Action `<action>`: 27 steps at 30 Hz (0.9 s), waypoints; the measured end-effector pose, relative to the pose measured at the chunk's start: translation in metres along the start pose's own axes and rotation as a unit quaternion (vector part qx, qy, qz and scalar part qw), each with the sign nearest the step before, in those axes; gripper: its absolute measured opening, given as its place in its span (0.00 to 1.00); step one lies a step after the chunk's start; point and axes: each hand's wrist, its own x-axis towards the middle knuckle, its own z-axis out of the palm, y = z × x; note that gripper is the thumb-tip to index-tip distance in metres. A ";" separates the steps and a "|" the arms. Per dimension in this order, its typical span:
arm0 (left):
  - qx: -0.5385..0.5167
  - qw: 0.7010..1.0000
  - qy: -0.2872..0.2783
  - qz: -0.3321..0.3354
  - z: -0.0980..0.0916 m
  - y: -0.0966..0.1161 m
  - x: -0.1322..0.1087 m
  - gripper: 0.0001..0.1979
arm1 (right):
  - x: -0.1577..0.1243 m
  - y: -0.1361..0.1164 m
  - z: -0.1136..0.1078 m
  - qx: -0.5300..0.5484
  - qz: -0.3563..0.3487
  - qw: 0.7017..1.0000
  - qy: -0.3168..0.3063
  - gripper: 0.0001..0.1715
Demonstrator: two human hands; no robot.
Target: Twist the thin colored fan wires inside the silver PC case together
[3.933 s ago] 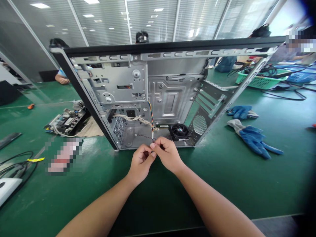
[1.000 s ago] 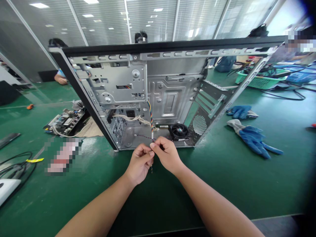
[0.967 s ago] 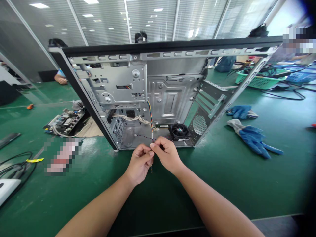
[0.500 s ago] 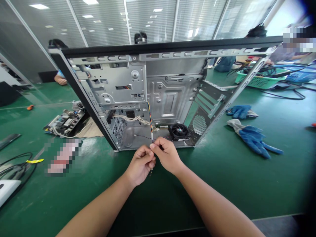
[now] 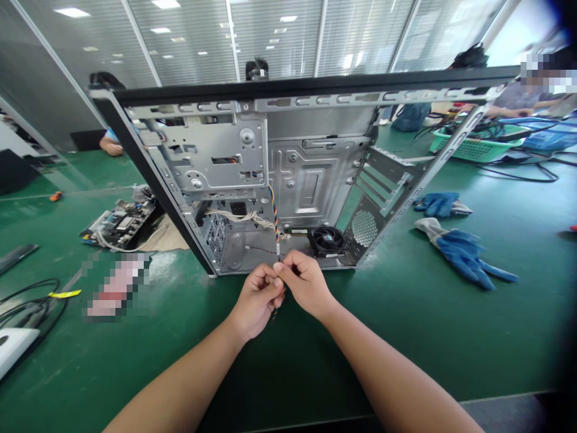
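Observation:
An opened computer case (image 5: 315,84) stands upright on the green table, its bare metal inside facing me. From the drive cage (image 5: 211,150) a multicoloured twisted cable (image 5: 276,222) hangs down to my fingers. My right hand (image 5: 304,282) pinches the cable near its lower end. Just beside and slightly below, my left hand (image 5: 259,300) is closed on the same cable, and a short end pokes out beneath it. The fingers hide any connector. A black cooling fan (image 5: 328,240) and a bundle of white wires (image 5: 243,216) are inside the case.
Left of the case lies a circuit board (image 5: 121,222) on cardboard, with black cables (image 5: 40,307) nearer me. Blue-grey gloves (image 5: 464,252) lie at the right. Behind them stands a green basket (image 5: 482,144) full of cables. Other people sit across the table.
Both hands stay almost where they were, gripping the cable. The end below my left hand has shifted slightly.

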 end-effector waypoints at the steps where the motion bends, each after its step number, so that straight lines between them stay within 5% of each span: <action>1: 0.003 1.000 -0.002 0.005 0.000 0.000 0.000 0.15 | 0.000 0.000 0.000 0.000 0.000 1.000 0.001 0.16; 18: -0.006 0.999 -0.034 -0.030 -0.007 0.001 0.000 0.12 | -0.001 -0.001 0.000 0.014 -0.002 1.000 -0.018 0.16; 27: 0.157 0.985 0.014 0.065 -0.009 -0.003 0.001 0.12 | -0.003 -0.004 0.001 0.023 0.016 1.000 -0.005 0.18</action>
